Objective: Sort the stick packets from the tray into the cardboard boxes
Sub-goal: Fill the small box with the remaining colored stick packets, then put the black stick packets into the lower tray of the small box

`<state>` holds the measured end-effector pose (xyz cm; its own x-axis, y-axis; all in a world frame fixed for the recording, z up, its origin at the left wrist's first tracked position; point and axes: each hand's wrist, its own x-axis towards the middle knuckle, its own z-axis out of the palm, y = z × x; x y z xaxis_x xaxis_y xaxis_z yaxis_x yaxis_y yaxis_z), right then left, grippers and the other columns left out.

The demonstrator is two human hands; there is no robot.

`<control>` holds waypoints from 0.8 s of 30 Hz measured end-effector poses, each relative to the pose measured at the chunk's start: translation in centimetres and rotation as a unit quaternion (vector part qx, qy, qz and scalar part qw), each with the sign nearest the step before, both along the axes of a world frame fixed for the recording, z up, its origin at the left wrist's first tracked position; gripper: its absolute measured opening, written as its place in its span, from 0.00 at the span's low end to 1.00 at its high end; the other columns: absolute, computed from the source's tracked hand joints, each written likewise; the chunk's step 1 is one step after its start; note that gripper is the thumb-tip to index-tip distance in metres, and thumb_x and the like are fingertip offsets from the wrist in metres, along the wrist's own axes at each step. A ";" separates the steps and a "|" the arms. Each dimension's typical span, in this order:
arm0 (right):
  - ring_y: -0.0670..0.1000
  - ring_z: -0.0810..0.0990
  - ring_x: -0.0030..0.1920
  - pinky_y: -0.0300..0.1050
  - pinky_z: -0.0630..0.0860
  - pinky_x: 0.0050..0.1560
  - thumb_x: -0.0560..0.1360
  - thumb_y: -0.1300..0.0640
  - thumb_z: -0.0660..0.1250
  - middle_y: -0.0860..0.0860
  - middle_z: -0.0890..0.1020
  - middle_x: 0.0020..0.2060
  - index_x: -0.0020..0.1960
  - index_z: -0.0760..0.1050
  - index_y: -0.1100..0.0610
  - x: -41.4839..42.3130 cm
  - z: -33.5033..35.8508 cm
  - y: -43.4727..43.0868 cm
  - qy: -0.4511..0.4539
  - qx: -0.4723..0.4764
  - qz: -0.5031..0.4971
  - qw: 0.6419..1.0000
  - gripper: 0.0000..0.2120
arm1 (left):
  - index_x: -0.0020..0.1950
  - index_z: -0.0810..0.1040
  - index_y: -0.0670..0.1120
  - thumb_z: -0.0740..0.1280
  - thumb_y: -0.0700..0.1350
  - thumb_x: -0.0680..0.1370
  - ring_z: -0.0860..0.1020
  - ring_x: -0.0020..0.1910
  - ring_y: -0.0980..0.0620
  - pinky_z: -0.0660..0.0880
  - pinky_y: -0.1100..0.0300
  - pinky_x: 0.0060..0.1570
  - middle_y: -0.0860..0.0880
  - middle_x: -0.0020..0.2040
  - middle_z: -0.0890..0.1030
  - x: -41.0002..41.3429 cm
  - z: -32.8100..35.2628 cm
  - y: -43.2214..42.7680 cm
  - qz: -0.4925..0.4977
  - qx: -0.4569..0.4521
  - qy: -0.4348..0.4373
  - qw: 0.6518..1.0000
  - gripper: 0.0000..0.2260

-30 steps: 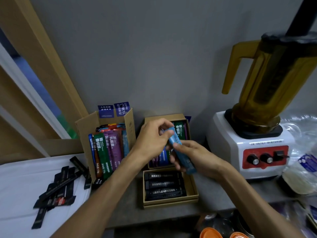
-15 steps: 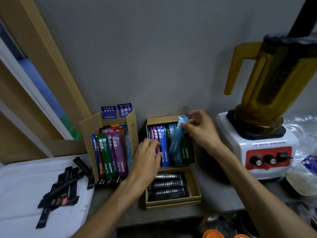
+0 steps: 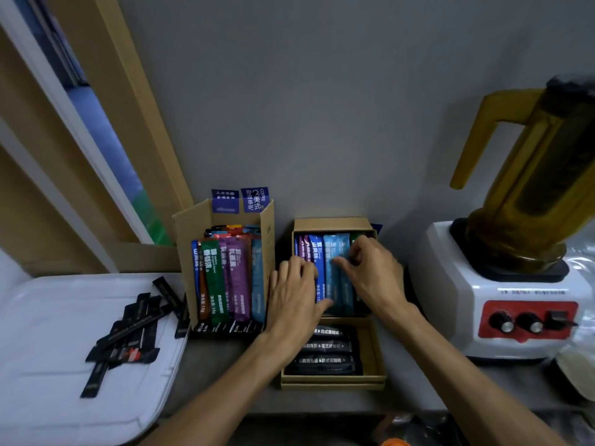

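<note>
Head view: the light blue stick packet (image 3: pixel 336 284) is pinched by the right hand (image 3: pixel 370 272), fingers curled, inside the small cardboard box (image 3: pixel 331 223), while the neighbouring packets (image 3: pixel 314 252) are pressed aside by the flat left hand (image 3: pixel 294 294). It should be seated fully upright before release, with that gap held wide.

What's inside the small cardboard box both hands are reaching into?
Stick packets standing side by side: purple packets, a dark blue packet, light blue packets, a green packet at the right. The left hand and right hand cover parts of them; the floor of the box is hidden.
</note>
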<state>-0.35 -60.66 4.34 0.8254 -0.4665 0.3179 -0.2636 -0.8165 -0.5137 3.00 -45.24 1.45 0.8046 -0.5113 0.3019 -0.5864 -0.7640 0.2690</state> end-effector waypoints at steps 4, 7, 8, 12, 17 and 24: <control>0.48 0.77 0.35 0.43 0.69 0.33 0.74 0.46 0.72 0.47 0.79 0.36 0.39 0.71 0.51 -1.2 0.0 0.7 -0.074 0.071 -0.008 0.995 0.13 | 0.58 0.73 0.51 0.72 0.57 0.74 0.69 0.58 0.55 0.71 0.59 0.59 0.54 0.57 0.69 -2.0 1.3 2.3 -0.043 -0.096 0.065 0.992 0.18; 0.40 0.80 0.38 0.32 0.73 0.33 0.76 0.50 0.70 0.47 0.80 0.38 0.42 0.73 0.53 -4.2 0.3 3.4 -0.116 0.197 0.020 0.973 0.09 | 0.53 0.75 0.51 0.67 0.54 0.78 0.73 0.53 0.60 0.73 0.63 0.52 0.57 0.51 0.74 -5.0 2.5 7.4 -0.116 -0.158 0.146 0.970 0.09; 0.37 0.79 0.38 0.29 0.73 0.33 0.76 0.52 0.70 0.47 0.80 0.38 0.42 0.74 0.54 -5.3 0.2 4.8 -0.117 0.221 0.024 0.968 0.09 | 0.50 0.76 0.52 0.65 0.55 0.79 0.75 0.50 0.60 0.74 0.63 0.48 0.58 0.49 0.75 -5.7 2.5 9.7 -0.117 -0.167 0.159 0.966 0.08; 0.39 0.79 0.41 0.31 0.73 0.38 0.76 0.54 0.70 0.43 0.80 0.37 0.41 0.76 0.47 -7.8 -0.3 12.8 -0.050 0.235 0.080 0.967 0.06 | 0.45 0.78 0.53 0.68 0.49 0.78 0.78 0.43 0.58 0.73 0.66 0.42 0.59 0.43 0.78 -3.9 1.0 20.4 0.067 -0.181 0.127 0.973 0.02; 0.39 0.78 0.49 0.30 0.73 0.47 0.80 0.53 0.65 0.41 0.80 0.47 0.53 0.78 0.46 -5.2 -0.8 25.3 0.090 0.204 0.248 0.943 0.05 | 0.63 0.79 0.47 0.73 0.40 0.74 0.77 0.57 0.42 0.74 0.46 0.57 0.45 0.62 0.77 1.8 -2.6 32.0 0.220 -0.032 0.083 0.971 0.18; 0.63 0.75 0.60 0.52 0.74 0.59 0.79 0.54 0.59 0.61 0.77 0.59 0.61 0.73 0.62 5.1 -2.9 34.2 0.142 0.046 0.173 0.973 0.16 | 0.52 0.85 0.55 0.76 0.37 0.68 0.69 0.62 0.49 0.62 0.59 0.56 0.46 0.65 0.77 3.5 -3.5 35.4 0.048 -0.002 0.044 0.998 0.17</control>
